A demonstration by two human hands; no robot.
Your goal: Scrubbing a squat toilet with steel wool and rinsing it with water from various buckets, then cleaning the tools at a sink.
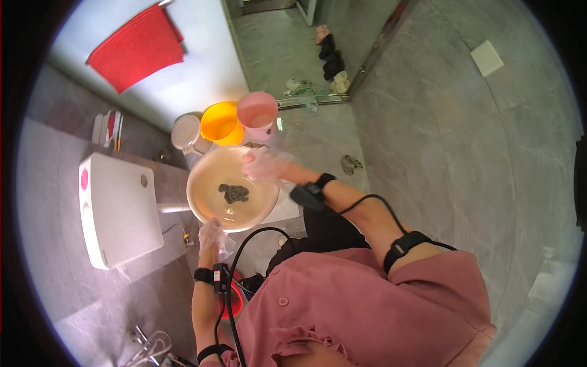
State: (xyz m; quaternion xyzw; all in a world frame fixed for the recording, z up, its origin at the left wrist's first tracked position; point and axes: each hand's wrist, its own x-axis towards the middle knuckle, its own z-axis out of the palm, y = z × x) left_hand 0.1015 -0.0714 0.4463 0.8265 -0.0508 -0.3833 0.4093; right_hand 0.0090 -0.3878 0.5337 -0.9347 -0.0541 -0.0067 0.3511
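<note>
A cream wash basin [194, 206] is in front of me with shallow water in it. A crumpled dark grey cloth [235, 193] lies in the water. My left hand [212, 233], in a thin clear plastic glove, grips the basin's near left rim. Across the basin's far right side reaches my right hand [266, 164], gloved the same way and blurred. Its fingers are bent over the inner wall, and whether they hold the rim cannot be told.
Beyond the basin stand a yellow bucket [212, 123], a pink bucket [247, 108] and a lidded white bin [185, 130]. A white toilet cistern [124, 211] is on the left. A grey rag [351, 164] lies on the floor. Near my left arm sits a red bucket [236, 300].
</note>
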